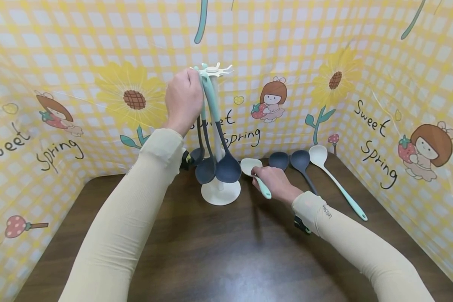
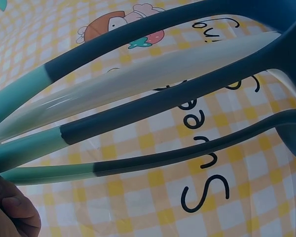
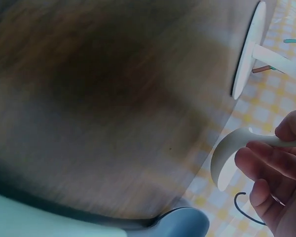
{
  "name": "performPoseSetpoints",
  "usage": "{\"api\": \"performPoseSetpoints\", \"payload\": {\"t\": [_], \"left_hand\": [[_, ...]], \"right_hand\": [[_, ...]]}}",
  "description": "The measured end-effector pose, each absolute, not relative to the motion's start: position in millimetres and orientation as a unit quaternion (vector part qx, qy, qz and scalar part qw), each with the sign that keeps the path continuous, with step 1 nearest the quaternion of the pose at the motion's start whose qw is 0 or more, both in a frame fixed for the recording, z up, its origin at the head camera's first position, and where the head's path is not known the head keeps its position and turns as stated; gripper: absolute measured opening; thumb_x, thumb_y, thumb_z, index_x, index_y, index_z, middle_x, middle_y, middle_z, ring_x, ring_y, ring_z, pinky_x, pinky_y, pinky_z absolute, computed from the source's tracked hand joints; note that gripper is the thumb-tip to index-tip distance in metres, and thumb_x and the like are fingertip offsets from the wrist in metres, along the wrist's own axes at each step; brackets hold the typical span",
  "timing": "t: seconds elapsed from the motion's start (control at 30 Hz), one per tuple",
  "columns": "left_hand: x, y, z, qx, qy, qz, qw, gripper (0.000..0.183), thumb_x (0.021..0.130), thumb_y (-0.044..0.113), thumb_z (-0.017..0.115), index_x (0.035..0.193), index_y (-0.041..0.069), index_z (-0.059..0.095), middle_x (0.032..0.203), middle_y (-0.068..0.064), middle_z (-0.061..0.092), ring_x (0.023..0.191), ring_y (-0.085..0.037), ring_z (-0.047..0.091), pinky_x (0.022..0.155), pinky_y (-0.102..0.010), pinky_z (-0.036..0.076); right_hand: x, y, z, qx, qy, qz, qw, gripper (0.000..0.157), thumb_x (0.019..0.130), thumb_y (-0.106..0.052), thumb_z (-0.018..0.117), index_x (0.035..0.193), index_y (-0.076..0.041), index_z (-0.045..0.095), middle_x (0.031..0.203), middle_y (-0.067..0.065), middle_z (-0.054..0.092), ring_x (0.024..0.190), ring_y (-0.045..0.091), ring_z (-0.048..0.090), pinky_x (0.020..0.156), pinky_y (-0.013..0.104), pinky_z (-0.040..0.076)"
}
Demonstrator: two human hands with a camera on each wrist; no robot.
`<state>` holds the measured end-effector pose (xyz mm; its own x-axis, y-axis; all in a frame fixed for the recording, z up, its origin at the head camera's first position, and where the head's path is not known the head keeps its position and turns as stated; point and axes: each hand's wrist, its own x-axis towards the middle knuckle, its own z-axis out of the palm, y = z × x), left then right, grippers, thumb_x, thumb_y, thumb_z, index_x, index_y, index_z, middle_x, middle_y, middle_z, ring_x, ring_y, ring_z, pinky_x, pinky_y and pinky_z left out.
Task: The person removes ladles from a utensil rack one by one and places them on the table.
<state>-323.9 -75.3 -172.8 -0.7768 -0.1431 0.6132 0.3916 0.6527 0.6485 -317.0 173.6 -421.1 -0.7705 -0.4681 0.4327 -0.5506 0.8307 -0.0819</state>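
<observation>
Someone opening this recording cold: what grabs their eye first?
Probably the white stand, hung with dark ladles, near the back of the table, the left hand by its top. Next, just right of the stand, the right hand grips a pale spoon. Behind it all hangs a yellow checked backdrop with sunflowers.

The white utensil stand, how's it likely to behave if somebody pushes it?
The white stand might tip fairly easily: its slim post rises tall from a low round base. With three dark ladles gathered toward its front and left, it would probably topple that way.
</observation>
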Motion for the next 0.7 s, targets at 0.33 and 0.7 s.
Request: {"api": "performPoseSetpoints", "payload": {"t": [0.33, 0.7], "left_hand": [[-325, -75, -172, -0.072, -0.849, -0.410, 0.325, 0.046, 0.106, 0.035, 0.024, 0.070, 0.013, 0.042, 0.063, -0.003, 0.043, 0.054, -0.018, 0.042, 0.050, -0.028, 0.031], [-326, -77, -171, -0.075, -0.850, -0.406, 0.326, 0.046, 0.105, 0.035, 0.026, 0.067, 0.012, 0.042, 0.060, -0.003, 0.043, 0.052, -0.018, 0.041, 0.047, -0.027, 0.029]], "right_hand": [[-317, 176, -426, 0.300, -0.940, 0.044, 0.158, 0.010, 0.088, -0.013, 0.064, 0.096, -0.018, 0.065, 0.069, -0.007, 0.058, 0.054, 0.013, 0.050, 0.044, 0.032, 0.038], [-320, 179, -437, 0.327, -0.934, -0.011, 0.143, 0.013, 0.088, -0.008, 0.063, 0.091, -0.020, 0.066, 0.073, -0.006, 0.056, 0.055, 0.013, 0.047, 0.043, 0.031, 0.035]]}}
